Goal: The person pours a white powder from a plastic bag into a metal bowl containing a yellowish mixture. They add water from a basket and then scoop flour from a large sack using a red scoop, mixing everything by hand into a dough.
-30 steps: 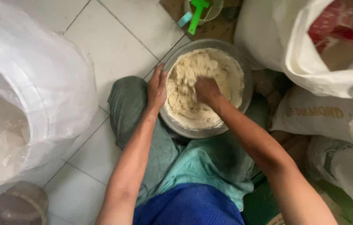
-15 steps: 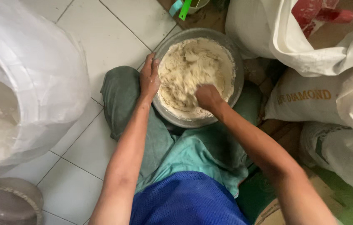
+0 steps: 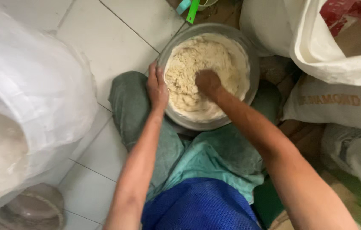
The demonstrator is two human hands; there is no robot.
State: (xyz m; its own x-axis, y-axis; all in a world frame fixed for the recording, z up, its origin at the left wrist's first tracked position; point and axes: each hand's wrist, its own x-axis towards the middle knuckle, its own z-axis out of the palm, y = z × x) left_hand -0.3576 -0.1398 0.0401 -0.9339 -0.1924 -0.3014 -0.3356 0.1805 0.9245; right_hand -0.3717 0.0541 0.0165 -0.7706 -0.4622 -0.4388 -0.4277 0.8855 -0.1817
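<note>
Looking down, I see the biggest thing first: a large white sack [image 3: 27, 106] that fills the left side, bulging over the pale tiled floor [image 3: 116, 34]. On the right, more white bags [image 3: 338, 55] lean together, one with a red packet [image 3: 350, 12] showing at its mouth. Below me are green trousers [image 3: 197, 157] and a blue mesh garment [image 3: 197, 208].

Between the knees sits a round metal bowl [image 3: 253, 64], low on the floor, holding crumbly pale dough [image 3: 189, 72] with loose flour around its edge.

My right hand [image 3: 208, 83] is pressed down into the dough near the bowl's middle, coated in flour; its fingers are buried and blurred, so I cannot tell whether they are curled closed or spread. My left hand [image 3: 157, 87] lies against the bowl's left rim, fingers together and pointing up along the metal, thumb side toward the dough, bracing rather than gripping around it.

Just past the bowl's far rim, a green and blue plastic handle [image 3: 189, 8] pokes in at the top edge.
</note>
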